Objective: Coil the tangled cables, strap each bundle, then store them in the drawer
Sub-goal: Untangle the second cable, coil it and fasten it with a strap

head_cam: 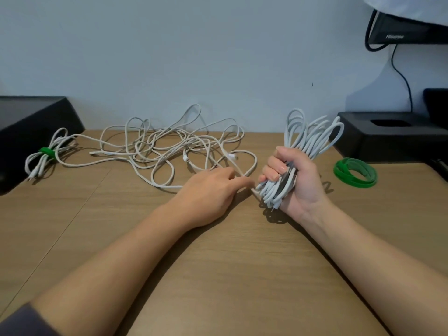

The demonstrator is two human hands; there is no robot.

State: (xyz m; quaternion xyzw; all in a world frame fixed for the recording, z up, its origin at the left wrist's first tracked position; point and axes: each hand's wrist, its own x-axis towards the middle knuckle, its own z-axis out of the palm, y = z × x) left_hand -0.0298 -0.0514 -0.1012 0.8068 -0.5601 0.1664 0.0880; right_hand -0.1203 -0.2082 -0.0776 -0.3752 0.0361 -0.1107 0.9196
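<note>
Sleeve cuff at bottom left, then two bare forearms reach over the wood table toward its middle. R hand is fisted tight round a coiled white cable bundle, held upright w/ loops fanning above the fist and ends poking out below. L hand lies palm down just beside it, fingers narrowed on a loose strand that runs to the bundle's bottom. Tangled cables sprawl along the back edge, mid-table. Near the back-left corner lies a finished bundle w/ a green strap round it, beside a black box. Green strap roll sits by the right edge, near another black box. TV up top right, cord hanging.
</note>
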